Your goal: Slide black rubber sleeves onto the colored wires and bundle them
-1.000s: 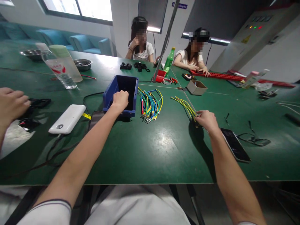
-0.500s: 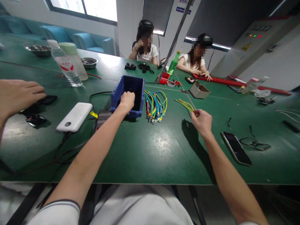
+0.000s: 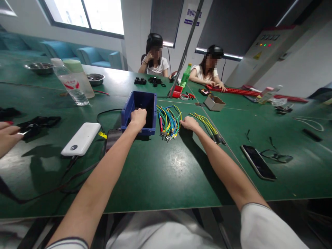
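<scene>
My left hand [image 3: 138, 118] reaches over the front wall of a blue plastic bin [image 3: 151, 130]. Its fingers are curled closed inside, and what they hold, if anything, is hidden. Just right of the bin lies a bundle of short wires [image 3: 169, 119] in yellow, green and blue, with ring terminals at the near ends. At the bundle's right edge, my right hand [image 3: 190, 123] has its fingertips pinched on an outer wire. Farther right, a small group of yellow wires [image 3: 206, 122] with dark near ends lies apart on the table.
Left of the bin are a white power bank [image 3: 81, 138] with a cable and a dark phone [image 3: 113, 136]. Another person's hand [image 3: 9, 136] is at the left edge. A phone [image 3: 258, 162] and glasses [image 3: 277, 155] lie right. A cardboard box [image 3: 214, 103] and two seated people are farther back.
My right hand has left the yellow wires and moved left to the bundle. My left hand stays in the bin. The other person's hand at left has drawn back, and the view has shifted slightly.
</scene>
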`<state>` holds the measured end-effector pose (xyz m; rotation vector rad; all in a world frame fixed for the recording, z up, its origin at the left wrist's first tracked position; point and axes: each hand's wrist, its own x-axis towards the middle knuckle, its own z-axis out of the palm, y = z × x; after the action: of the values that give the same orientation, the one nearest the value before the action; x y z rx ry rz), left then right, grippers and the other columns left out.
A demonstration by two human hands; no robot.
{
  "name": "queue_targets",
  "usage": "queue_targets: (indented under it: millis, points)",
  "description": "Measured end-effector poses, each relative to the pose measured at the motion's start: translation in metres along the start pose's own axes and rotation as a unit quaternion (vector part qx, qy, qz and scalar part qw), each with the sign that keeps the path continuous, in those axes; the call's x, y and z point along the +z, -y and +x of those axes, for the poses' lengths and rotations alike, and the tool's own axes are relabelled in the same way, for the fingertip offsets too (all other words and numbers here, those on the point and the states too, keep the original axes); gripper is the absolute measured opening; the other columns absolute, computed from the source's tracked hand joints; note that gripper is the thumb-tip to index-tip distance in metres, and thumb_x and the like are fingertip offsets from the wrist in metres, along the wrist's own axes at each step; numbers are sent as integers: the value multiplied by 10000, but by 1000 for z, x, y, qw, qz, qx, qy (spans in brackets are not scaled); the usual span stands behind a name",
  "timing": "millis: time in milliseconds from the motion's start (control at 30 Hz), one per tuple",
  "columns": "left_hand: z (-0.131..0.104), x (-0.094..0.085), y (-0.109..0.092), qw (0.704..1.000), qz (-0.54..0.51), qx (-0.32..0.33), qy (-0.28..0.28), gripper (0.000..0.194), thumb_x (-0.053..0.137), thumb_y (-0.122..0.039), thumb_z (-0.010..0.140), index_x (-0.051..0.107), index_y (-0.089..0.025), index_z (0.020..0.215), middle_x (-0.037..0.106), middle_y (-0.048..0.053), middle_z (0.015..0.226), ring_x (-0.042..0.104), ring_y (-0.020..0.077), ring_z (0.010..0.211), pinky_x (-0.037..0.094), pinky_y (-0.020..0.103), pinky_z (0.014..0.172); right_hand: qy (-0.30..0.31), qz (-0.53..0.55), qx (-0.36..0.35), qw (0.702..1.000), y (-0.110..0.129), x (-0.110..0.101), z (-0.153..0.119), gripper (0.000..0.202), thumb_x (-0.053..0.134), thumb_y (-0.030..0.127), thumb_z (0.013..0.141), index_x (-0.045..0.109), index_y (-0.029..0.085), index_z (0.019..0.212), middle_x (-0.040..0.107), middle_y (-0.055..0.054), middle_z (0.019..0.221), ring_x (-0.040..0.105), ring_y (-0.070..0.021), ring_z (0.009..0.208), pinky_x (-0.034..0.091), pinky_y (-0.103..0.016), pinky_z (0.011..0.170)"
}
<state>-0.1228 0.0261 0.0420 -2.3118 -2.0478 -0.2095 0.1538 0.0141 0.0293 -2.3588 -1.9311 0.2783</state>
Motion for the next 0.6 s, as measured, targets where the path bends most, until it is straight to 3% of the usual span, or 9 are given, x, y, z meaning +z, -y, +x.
queue_targets:
  millis: [133,367,600]
  points:
    - [0,0,1,1000,0,3,-8,289,526,-125,806,678,-123,1052,660,193,1025,632,303,1020,512,361,836,30,11,4,999,6,2,7,329,529,360,836,706,83,812,707,-168,750,674,-251,801,474,-293,733]
    - [-2,-1,1,1000,-17,11,-12,287,574,-166,805,663,-109,1072,648,208,1032,631,339,1016,518,401,834,-59,26,35,997,5,13,0,371,443,296,871,687,43,991,668,-276,1040,631,-330,1029,456,-329,806]
    - [-2,0,2,999,-31,14,-12,299,524,-117,836,643,-81,1108,634,232,1058,624,326,1039,511,382,859,-136,87,36,986,-6,-7,-6,385,387,271,906,649,-5,968,632,-350,1038,595,-395,1079,432,-401,850]
